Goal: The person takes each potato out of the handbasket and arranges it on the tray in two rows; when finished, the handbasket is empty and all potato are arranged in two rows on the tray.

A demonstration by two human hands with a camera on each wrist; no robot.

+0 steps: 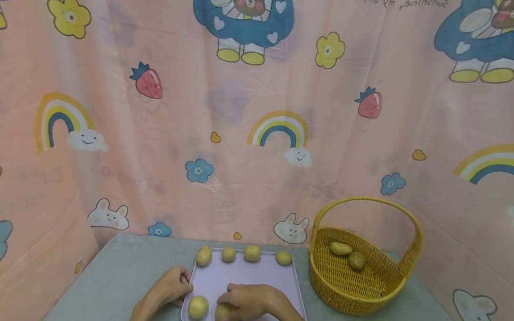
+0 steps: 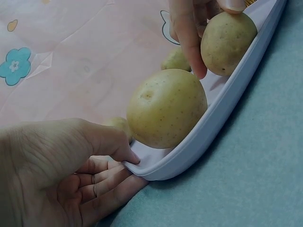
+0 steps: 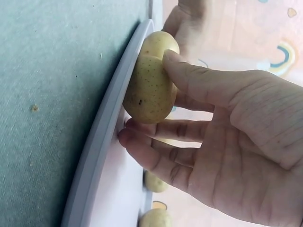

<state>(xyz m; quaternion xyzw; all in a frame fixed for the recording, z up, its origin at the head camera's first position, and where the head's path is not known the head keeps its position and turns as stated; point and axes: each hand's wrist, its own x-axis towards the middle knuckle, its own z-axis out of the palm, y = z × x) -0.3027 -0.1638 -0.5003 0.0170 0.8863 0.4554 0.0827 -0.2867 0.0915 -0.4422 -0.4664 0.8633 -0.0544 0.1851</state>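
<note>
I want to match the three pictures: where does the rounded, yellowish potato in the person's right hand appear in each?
Head: rounded, yellowish potato, bottom edge, left of centre, partly hidden by right hand.
Left wrist: upper right.
Right wrist: slightly above centre.
Shared landmark: pale lilac, rectangular, plastic-looking tray.

In the head view, the right hand hides part of a potato at bottom centre, and the lower edge cuts off the tray. Lettering at upper right runs out of the top. In the right wrist view, the left hand, top right, is blurred and cropped; the potato partly covers a second potato.
</note>
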